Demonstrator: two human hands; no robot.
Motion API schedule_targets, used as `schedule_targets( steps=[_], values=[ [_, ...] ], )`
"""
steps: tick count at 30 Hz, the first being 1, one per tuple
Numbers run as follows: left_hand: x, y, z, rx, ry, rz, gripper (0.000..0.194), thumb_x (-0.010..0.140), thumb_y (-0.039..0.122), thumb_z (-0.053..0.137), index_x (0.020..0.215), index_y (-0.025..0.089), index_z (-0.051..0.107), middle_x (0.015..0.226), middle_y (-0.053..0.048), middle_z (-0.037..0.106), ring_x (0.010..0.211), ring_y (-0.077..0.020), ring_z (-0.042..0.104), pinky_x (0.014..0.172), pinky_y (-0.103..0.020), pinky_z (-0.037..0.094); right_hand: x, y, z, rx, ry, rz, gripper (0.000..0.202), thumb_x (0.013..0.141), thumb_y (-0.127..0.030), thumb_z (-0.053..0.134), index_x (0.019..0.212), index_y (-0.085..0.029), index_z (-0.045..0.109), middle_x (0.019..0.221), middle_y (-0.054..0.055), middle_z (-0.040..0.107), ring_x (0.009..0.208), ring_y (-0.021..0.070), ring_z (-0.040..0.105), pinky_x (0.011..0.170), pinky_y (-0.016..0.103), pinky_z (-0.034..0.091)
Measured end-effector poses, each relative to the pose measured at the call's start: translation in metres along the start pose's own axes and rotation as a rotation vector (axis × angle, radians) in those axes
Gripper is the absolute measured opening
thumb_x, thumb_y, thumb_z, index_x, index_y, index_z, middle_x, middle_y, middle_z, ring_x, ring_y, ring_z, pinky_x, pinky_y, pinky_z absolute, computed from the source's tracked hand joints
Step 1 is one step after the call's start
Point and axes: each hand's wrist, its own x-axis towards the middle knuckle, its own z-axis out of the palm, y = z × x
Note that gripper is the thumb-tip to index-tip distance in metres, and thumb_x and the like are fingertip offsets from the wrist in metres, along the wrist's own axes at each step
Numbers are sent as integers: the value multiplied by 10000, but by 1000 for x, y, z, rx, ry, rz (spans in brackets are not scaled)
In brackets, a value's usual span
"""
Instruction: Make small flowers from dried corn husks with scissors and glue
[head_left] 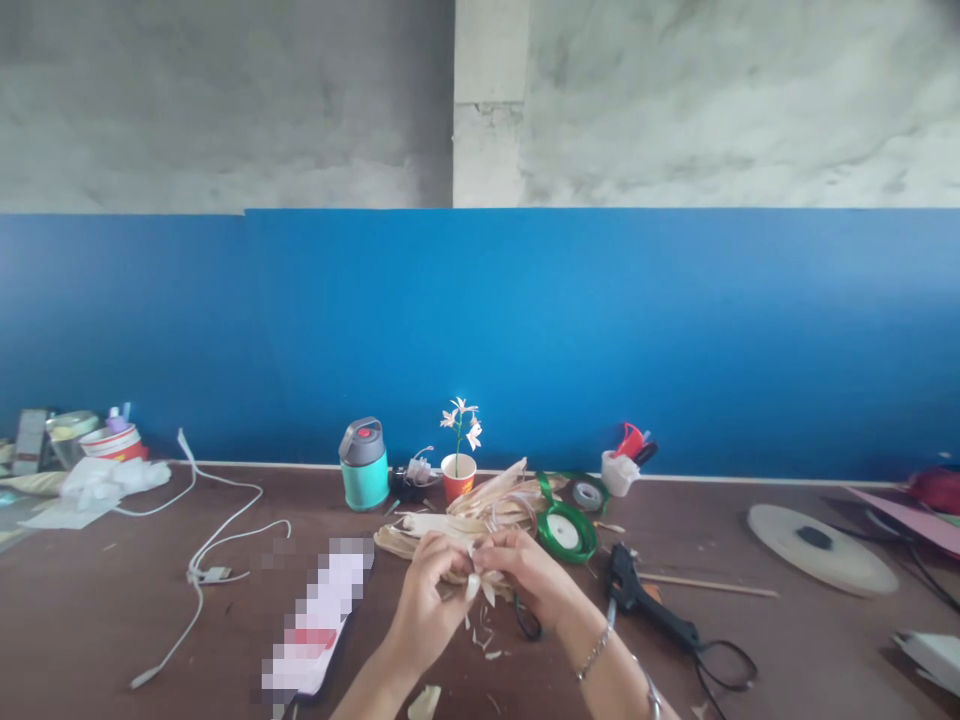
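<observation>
My left hand (435, 590) and my right hand (521, 565) meet above the table, both closed on a small pale flower (486, 588) that looks made of dried husk. Its petals hang down between my fingers; the part in my fingertips is mostly covered. Right behind my hands lies a heap of dried corn husks (495, 500). Small husk scraps (491, 655) are scattered on the table below. Farther back, a paper cup (459, 480) holds a green stem with several finished pale flowers (472, 437).
To the right are a green ribbon roll (568, 532), a black glue gun (649, 600), a thin wooden stick (712, 583) and a round pale disc (821, 550). On the left lie a phone (322, 630) and white cables (199, 560). A teal flask (365, 475) stands near the blue partition (480, 320).
</observation>
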Motion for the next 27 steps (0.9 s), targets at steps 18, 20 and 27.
schedule_targets(
  steps=[18, 20, 27],
  values=[
    [-5, -23, -1, 316, 398, -48, 108, 743, 268, 585, 647, 224, 604, 710, -33, 655, 726, -239, 600, 696, -366, 451, -18, 1, 34, -1200, 433, -910, 78, 760, -178, 576, 829, -212, 588, 849, 28, 610, 831, 206, 510, 769, 343, 338],
    [-6, -19, 0, 323, 377, -39, 116, 750, 272, 590, 647, 224, 611, 709, -34, 659, 723, -237, 599, 704, -366, 443, -17, 4, 38, -1263, 463, -902, 89, 759, -164, 576, 829, -214, 595, 855, 30, 618, 834, 209, 509, 749, 339, 326],
    [-4, -15, 5, 261, 356, -124, 161, 768, 328, 617, 657, 211, 609, 705, -30, 669, 722, -224, 625, 706, -340, 464, -8, 10, 26, -1332, 508, -909, 104, 808, -124, 535, 758, -203, 580, 793, 27, 609, 806, 204, 507, 766, 350, 315]
  ],
)
